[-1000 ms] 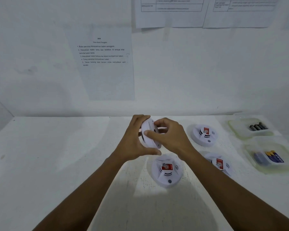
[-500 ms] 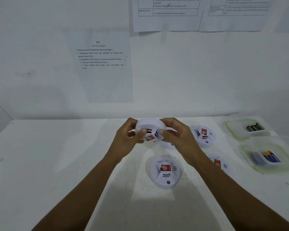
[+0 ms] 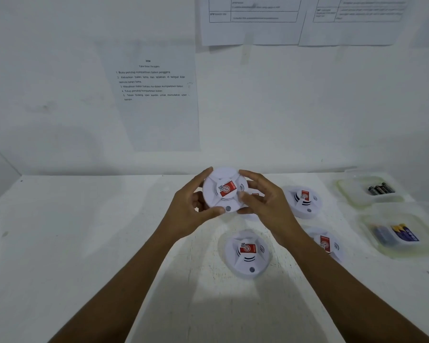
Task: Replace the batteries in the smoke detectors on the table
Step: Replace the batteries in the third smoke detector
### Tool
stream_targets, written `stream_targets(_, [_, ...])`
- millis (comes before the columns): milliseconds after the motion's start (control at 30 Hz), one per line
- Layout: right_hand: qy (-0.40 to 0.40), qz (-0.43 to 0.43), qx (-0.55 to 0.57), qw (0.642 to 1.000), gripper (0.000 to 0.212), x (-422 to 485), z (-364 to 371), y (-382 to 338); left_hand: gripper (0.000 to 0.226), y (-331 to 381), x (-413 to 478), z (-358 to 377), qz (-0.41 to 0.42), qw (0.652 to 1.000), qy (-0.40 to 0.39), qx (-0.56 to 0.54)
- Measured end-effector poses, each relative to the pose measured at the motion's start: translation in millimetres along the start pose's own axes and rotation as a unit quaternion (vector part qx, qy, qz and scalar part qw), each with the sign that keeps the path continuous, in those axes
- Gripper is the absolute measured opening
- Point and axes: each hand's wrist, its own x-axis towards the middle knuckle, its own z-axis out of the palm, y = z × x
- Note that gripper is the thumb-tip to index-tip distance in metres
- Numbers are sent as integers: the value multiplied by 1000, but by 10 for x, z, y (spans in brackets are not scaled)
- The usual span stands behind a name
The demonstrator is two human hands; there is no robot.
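A round white smoke detector (image 3: 224,190) with a red label is held above the table, its face turned toward me. My left hand (image 3: 192,210) grips its left edge, thumb by the grey button. My right hand (image 3: 264,203) grips its right edge. Three more detectors lie face up on the white table (image 3: 84,243): one below my hands (image 3: 248,252), one at the right (image 3: 304,200), one partly hidden by my right forearm (image 3: 328,243). Part of another red label shows behind my right fingers.
At the far right stand two clear plastic containers: the back one (image 3: 357,194) holds dark batteries (image 3: 380,189), the front one (image 3: 372,240) holds blue and yellow batteries (image 3: 404,233). Printed sheets (image 3: 159,95) hang on the white wall behind the table.
The held detector has turned from edge-on to face toward me and has risen slightly. Both hands shifted round its rim.
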Motion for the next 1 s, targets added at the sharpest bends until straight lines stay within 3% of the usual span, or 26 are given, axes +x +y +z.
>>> stream_targets(133, [-25,-30,-53,998,57,-22,32,69,69,-8,-17,-19,-8,1000,-6,-20])
stream_targets(367, [26,-82,-116,989,56,-48,171,141,53,-93,-74,-22,-2,999,19,-34])
stream_targets(1000, [36,-79,-113,990,52,-95,289,136,52,-144,-113,-5,-16,998,39,-38])
